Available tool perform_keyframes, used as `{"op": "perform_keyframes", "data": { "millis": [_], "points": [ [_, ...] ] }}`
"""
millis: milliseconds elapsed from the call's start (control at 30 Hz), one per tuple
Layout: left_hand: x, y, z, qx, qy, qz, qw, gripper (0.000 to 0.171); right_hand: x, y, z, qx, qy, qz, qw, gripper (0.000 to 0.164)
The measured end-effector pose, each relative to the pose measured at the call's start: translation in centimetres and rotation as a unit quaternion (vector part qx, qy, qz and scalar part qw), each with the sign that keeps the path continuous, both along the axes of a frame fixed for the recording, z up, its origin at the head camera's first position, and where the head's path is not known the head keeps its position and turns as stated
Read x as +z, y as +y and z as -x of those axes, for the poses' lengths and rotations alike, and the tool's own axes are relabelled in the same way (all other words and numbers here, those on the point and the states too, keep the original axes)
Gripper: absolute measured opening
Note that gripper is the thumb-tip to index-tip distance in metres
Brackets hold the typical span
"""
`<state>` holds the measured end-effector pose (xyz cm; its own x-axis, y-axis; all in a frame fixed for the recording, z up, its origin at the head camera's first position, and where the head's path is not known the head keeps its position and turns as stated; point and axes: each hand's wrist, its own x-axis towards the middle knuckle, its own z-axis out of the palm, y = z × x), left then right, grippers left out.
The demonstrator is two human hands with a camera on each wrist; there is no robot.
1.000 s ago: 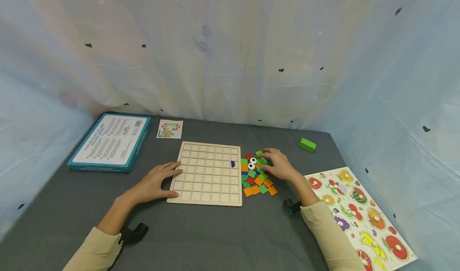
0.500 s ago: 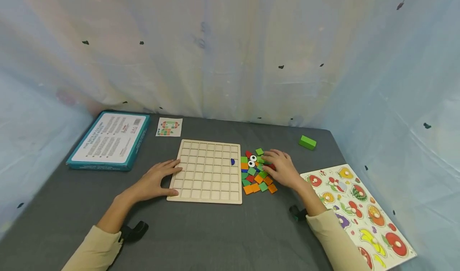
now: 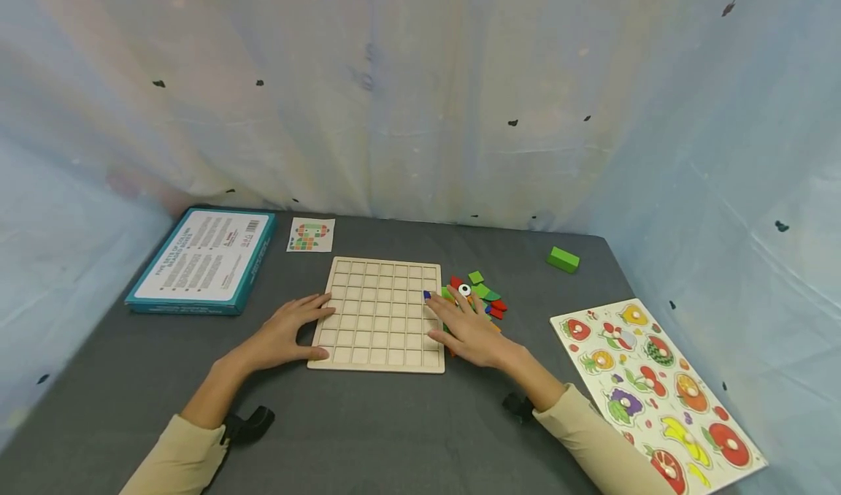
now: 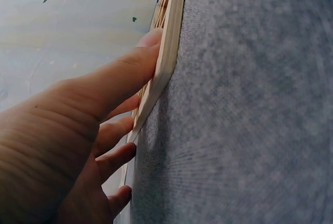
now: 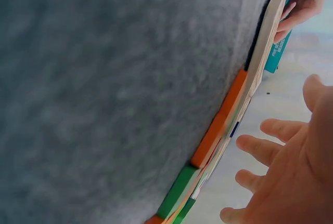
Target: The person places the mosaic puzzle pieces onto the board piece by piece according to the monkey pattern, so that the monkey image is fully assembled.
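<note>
A square wooden grid board [image 3: 377, 320] lies on the dark cloth. My left hand [image 3: 279, 336] rests on its left edge, the thumb [image 4: 127, 65] lying on the near corner and the fingers spread along the side. Above the board's right edge hovers my right hand [image 3: 473, 338], fingers extended and holding nothing. Its fingertips are close to a small dark blue piece [image 3: 427, 294] in the right column; whether they touch it I cannot tell. Under and behind this hand are loose tiles, among them a green square [image 3: 476, 277] and a white ring-like eye piece [image 3: 464, 290]. Many tiles are hidden.
A teal box [image 3: 200, 261] lies at the far left, beside a small pattern card [image 3: 310, 235]. A green block [image 3: 563, 259] sits at the back right. The fruit puzzle board [image 3: 657, 385] is at the right, partly under the right sleeve.
My right hand has moved left from the tile pile to the board's right edge, now covering many tiles. The left hand stays on the board.
</note>
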<state>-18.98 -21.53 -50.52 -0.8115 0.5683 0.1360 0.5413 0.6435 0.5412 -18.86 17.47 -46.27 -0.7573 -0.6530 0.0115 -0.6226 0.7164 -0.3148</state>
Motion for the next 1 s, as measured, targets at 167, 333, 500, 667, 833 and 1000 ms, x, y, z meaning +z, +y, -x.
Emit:
{"op": "perform_keyframes", "data": {
  "millis": [167,333,500,667,833,1000],
  "points": [
    [0.0,0.0,0.0,0.002,-0.006,0.004,1.0000,0.087,0.0,-0.4,0.0,0.005,-0.015,-0.015,1.000,0.062],
    [0.1,0.0,-0.1,0.005,-0.011,-0.002,0.9999,0.087,0.0,-0.5,0.0,0.004,-0.015,-0.006,1.000,0.061],
    [0.3,-0.1,-0.2,0.008,-0.009,-0.001,0.9999,0.087,-0.1,-0.6,0.2,-0.002,-0.022,-0.004,1.000,0.062],
    [0.4,-0.1,-0.2,0.008,-0.013,0.002,0.9999,0.086,0.1,-0.1,0.2,-0.004,-0.019,0.011,1.000,0.062],
    [0.4,0.0,-0.2,0.002,-0.009,0.003,0.9999,0.085,1.0,2.3,0.2,-0.020,0.035,0.041,0.998,0.044],
    [0.5,0.2,-0.3,-0.001,-0.008,-0.002,1.0000,0.085,1.6,5.7,0.0,-0.047,0.029,0.053,0.997,0.012]
  ]
}}
